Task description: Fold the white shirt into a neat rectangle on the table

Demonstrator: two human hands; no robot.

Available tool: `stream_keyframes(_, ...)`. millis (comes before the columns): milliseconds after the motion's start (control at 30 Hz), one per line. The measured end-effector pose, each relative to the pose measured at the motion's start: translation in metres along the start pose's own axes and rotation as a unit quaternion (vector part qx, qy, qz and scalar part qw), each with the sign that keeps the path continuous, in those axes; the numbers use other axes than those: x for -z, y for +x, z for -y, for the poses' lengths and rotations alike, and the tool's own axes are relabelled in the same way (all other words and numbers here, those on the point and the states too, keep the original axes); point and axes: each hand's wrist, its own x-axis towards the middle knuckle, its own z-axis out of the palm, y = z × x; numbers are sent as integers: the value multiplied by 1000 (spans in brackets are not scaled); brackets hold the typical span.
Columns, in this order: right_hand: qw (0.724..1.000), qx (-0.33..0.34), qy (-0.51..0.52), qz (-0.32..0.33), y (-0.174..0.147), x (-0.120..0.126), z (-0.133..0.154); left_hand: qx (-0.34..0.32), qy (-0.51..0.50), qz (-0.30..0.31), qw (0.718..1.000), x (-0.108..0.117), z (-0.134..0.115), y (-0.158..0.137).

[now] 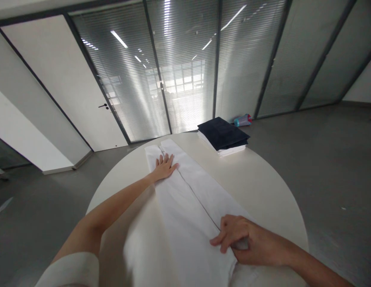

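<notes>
A long white cloth (pixel 191 215) lies across the round table, folded lengthwise so that two edges meet along a thin dark line down its middle. Near its far end my left hand (pixel 163 169) presses flat on it, fingers spread across the line. My right hand (pixel 239 239) is at the cloth's near right edge, with curled fingers on top and the thumb low by the edge, pinching the fabric. Part of that grip is hidden behind the fingers. The cloth's near end runs out of the bottom of the view.
The white round table (pixel 271 199) carries a stack of folded white cloth with a dark navy folded cloth (pixel 222 133) on top, at its far right. Behind it, a blue and red object (pixel 243 120) shows near the glass partition (pixel 188 79). A white door (pixel 65 79) stands left.
</notes>
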Motion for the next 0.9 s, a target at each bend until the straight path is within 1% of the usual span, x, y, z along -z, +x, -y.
stream_keyframes(100, 1000, -30, 1, 5, 0, -2, 2, 12, -11, 39, 999, -2, -3, 8)
stream_keyframes(167, 999, -41, 2, 8, 0, -3, 3, 19, -25, 40, 999, 1, 1, 20)
stream_keyframes(200, 999, -45, 3, 7, 0, -3, 4, 31, -29, 27, 999, 3, 5, 26)
stream_keyframes(300, 999, -45, 2, -2, 0, -2, 5, 82, -19, -40, 996, 9, 24, 49)
stream_keyframes(367, 999, -44, 1, 0, 0, -1, 6, 110, 3, -62, 992, 14, 39, 63)
stream_keyframes(467, 999, -48, 0, 5, 0, 0, 6, 132, 22, -43, 990, 19, 60, 82)
stream_keyframes(567, 998, -55, -9, 2, 0, 0, 5, 149, 21, -15, 988, 21, 70, 94)
stream_keyframes(667, 998, -53, -20, 5, -1, 1, 5, 160, 20, -1, 987, 23, 72, 100)
stream_keyframes(733, 998, -51, -26, 5, -1, 1, 5, 162, 21, -2, 986, 25, 70, 101)
stream_keyframes(833, 998, -54, -26, 6, -1, 1, 5, 152, 27, -27, 988, 26, 60, 93)
stream_keyframes(900, 998, -55, -16, 10, 0, 0, 5, 128, 32, -48, 990, 25, 47, 81)
